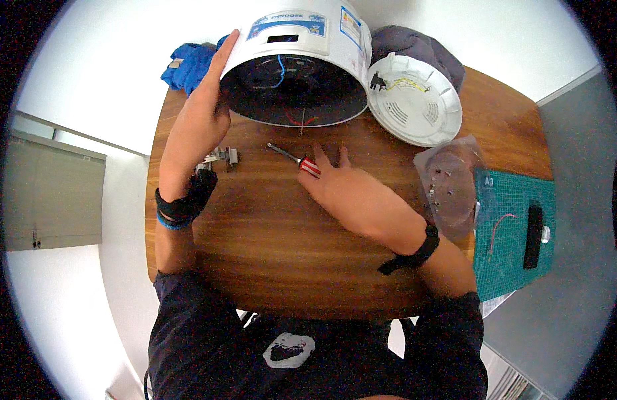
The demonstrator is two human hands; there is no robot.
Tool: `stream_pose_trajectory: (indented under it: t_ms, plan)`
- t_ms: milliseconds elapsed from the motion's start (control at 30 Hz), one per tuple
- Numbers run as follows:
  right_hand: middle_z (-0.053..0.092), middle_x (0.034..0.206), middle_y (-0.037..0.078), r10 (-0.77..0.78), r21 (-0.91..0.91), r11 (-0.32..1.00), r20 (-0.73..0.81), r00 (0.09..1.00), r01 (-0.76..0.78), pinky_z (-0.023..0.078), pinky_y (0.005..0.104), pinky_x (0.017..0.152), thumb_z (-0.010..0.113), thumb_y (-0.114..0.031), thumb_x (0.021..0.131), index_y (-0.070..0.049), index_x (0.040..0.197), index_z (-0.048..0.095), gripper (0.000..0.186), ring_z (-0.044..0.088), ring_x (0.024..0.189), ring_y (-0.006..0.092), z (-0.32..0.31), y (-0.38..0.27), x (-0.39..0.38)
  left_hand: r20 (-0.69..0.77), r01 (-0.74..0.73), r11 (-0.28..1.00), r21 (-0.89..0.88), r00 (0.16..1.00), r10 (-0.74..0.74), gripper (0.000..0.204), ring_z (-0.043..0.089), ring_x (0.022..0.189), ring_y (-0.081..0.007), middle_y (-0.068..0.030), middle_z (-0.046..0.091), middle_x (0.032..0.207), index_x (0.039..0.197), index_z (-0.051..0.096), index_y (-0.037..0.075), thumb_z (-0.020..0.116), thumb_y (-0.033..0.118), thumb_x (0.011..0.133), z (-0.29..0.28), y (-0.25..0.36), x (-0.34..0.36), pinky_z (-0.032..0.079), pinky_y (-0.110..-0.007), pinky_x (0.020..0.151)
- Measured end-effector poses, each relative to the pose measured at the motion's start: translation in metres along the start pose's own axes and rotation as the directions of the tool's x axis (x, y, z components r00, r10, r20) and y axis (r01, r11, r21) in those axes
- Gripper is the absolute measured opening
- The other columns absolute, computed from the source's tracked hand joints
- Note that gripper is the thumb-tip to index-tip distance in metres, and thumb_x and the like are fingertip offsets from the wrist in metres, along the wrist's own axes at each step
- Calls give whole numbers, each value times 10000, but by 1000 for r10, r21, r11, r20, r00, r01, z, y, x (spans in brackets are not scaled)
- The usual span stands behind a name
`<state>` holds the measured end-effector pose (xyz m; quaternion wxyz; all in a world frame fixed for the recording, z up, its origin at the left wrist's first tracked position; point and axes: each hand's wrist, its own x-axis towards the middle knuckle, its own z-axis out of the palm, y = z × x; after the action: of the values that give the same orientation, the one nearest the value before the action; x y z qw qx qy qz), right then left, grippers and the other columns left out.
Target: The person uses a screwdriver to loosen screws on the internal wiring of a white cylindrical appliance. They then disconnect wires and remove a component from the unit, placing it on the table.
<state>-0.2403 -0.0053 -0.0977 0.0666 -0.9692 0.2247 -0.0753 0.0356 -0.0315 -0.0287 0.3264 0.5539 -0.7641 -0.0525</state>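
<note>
A white, round rice cooker body (354, 60) lies tilted at the far side of the table, its open dark underside facing me. Blue and red wires hang inside it. My left hand (205, 107) is pressed against its left wall with fingers stretched along it, holding it; part of the thumb side is hidden. My right hand (345, 190) is low over the table, thumb and a finger on either side of the red-and-white handle of a screwdriver (288, 155). Other fingers of that hand are spread. The screwdriver's shaft points far left, toward the body.
A white vented base cover (415, 110) leans right of the body, with a black plug piece and yellow wire. Small screws lie on a clear plastic sheet (448, 180). A green cutting mat (505, 267) holds a black strip. Small metal parts (225, 157) sit beside my left wrist; blue cloth (188, 67) lies behind.
</note>
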Motion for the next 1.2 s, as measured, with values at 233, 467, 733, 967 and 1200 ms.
stream_pose_trajectory:
  t_ms: [233, 467, 733, 967, 1200]
  plan:
    - [628, 1241, 353, -13, 66, 998, -1, 1000, 13, 524, 679, 1034, 511, -69, 967, 39, 1339, 554, 390, 725, 984, 483, -7, 2, -4, -14, -84, 991, 107, 996, 86, 938, 575, 1201, -496, -287, 530, 1499, 1693, 259, 242, 481, -182, 886, -1, -4, -3, 488, -440, 1026]
    - [507, 1466, 370, 75, 52, 995, 176, 981, -85, 591, 544, 992, 525, -18, 949, -25, 1415, 476, 469, 610, 1209, 601, -25, -2, -1, 64, 8, 999, 34, 998, -10, 1059, 616, 840, -298, -227, 620, 1344, 1698, 264, 295, 485, -220, 799, -7, -6, -4, 529, -358, 822]
    - [550, 1413, 343, 20, 72, 997, 97, 995, -27, 551, 535, 1066, 532, -8, 943, -7, 1389, 483, 449, 660, 1161, 533, -10, 8, -1, 46, 18, 1000, -1, 999, -18, 1066, 654, 862, -303, -219, 643, 1277, 1708, 222, 280, 490, -212, 801, -4, -1, -1, 527, -368, 802]
    - [529, 1430, 357, 79, 92, 991, 163, 983, -95, 574, 553, 1020, 555, 10, 925, -17, 1392, 485, 473, 600, 1229, 603, -24, -4, 1, 99, 128, 986, 104, 985, -138, 1049, 691, 883, -365, -253, 647, 1298, 1707, 224, 273, 480, -204, 808, -9, 4, -5, 534, -396, 798]
    - [510, 1473, 338, 65, 106, 990, 235, 970, -92, 562, 552, 1041, 582, 7, 907, -75, 1448, 496, 554, 593, 1243, 594, -29, -4, 1, 82, 48, 993, 109, 995, -57, 1006, 711, 973, -432, -278, 629, 1365, 1711, 200, 236, 509, -188, 852, -4, -3, -9, 541, -431, 857]
